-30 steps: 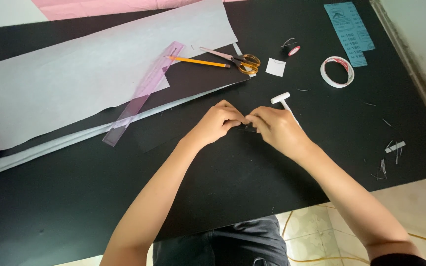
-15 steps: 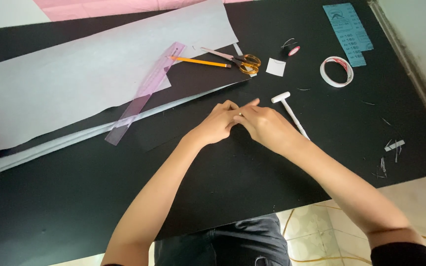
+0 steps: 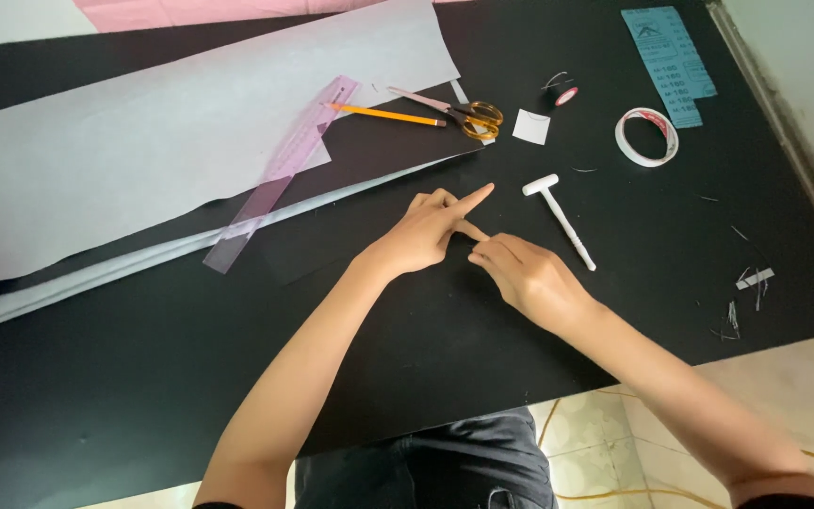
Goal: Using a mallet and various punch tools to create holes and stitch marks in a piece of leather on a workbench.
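Near the middle of the frame the person's two bare hands meet on the black table [image 3: 143, 396]. The left hand [image 3: 426, 231] lies with its index finger stretched out toward the upper right, the other fingers loosely curled, and the right hand [image 3: 525, 273] brings its fingertips against the left hand's thumb side; whether something tiny is pinched between them cannot be told, so the grip of either hand is unclear, though neither closes on any visible thing. Just to the right of the hands, apart from them, lies a white T-shaped tool [image 3: 560, 217], its crossbar toward the top of the frame and its thin shaft running down and right. It looks light, stiff and smooth, likely plastic, and would best be picked up by the shaft near the crossbar, where the fingers have something to stop against. Above the hands lie orange-handled scissors [image 3: 471, 117], a yellow pencil [image 3: 388, 115] and a small white square of paper [image 3: 530, 126]. A translucent pink ruler [image 3: 280, 179] rests slanted over a large pale sheet of paper [image 3: 143, 151] at upper left. A roll of tape [image 3: 647, 137] and a blue-green strip [image 3: 671, 61] sit at upper right.
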